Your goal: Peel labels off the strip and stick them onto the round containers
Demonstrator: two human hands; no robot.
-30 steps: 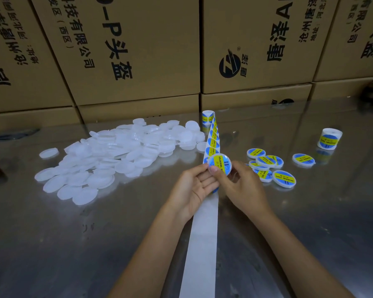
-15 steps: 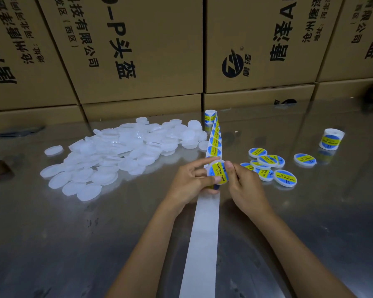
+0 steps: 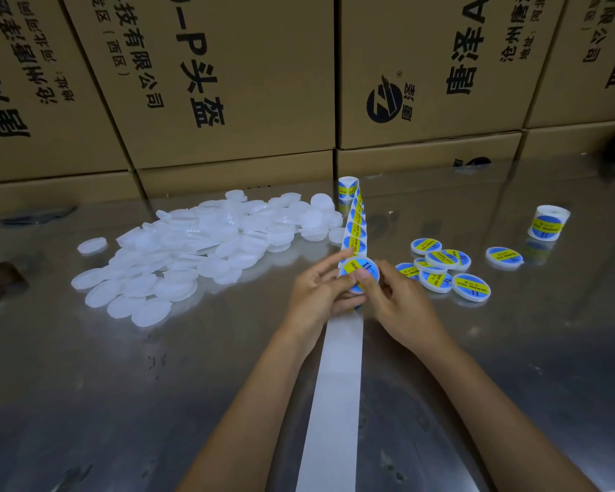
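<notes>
Both hands now hold one round container face-up over the strip: the left hand cradles it, and the right hand presses its thumb onto the label, which half a second ago stood tilted. The label looks seated. Finished containers lie right of the grip, the unlabelled pile left.

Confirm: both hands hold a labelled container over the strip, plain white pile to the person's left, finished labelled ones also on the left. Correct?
Not quite. In the head view the finished labelled containers lie to the person's right, not left. The rest holds: the left hand and right hand hold a labelled container over the strip, and the plain white pile is on the left.
</notes>
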